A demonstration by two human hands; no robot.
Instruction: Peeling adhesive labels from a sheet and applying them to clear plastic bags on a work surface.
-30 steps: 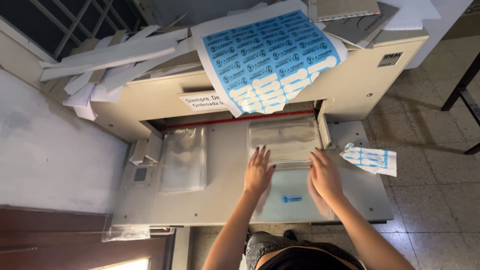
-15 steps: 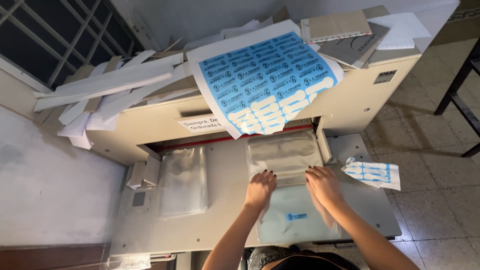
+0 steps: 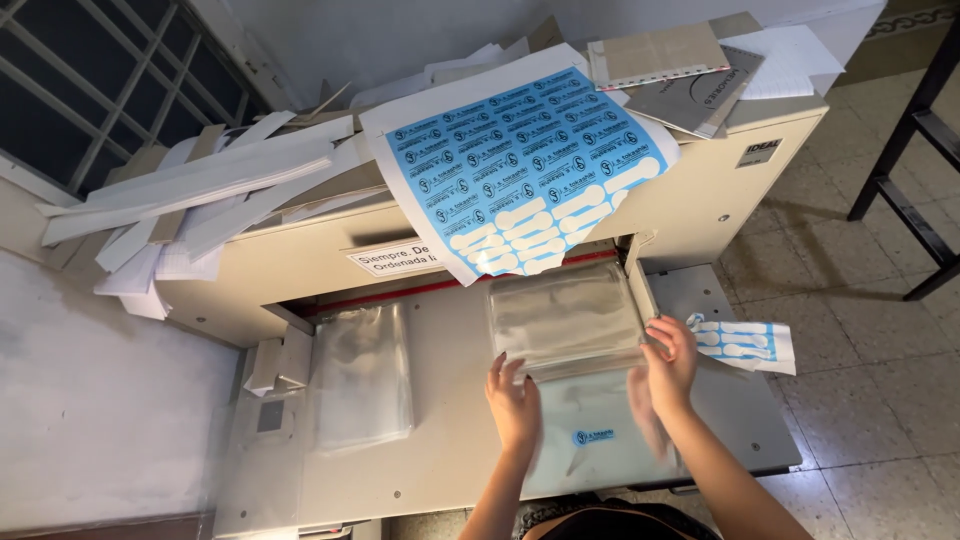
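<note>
**Two hands on clear plastic sleeves at a paper cutting machine**

Seen from above, a person's two bare arms reach up from the bottom edge. The left hand (image 3: 517, 400) lies flat, fingers spread, pressing on a clear plastic sheet with a small blue mark (image 3: 590, 440) that rests on the front of the machine's pale grey bed (image 3: 450, 400). The right hand (image 3: 670, 365) is partly curled, its fingers touching the right near corner of a stack of clear plastic bags (image 3: 565, 318); whether it grips the stack or only steadies it cannot be told. That stack sits just beyond the hands, its far edge under the machine's red line (image 3: 400, 292). A second pile of clear bags (image 3: 360, 375) lies well to the left on the same bed. A small blue and white label strip (image 3: 745, 343) lies just right of the right hand. Farther off, a large blue label sheet (image 3: 515, 170) hangs over the machine's top, with white paper strips (image 3: 190, 190) heaped to its left and brown envelopes (image 3: 660, 55) to its right.
</note>
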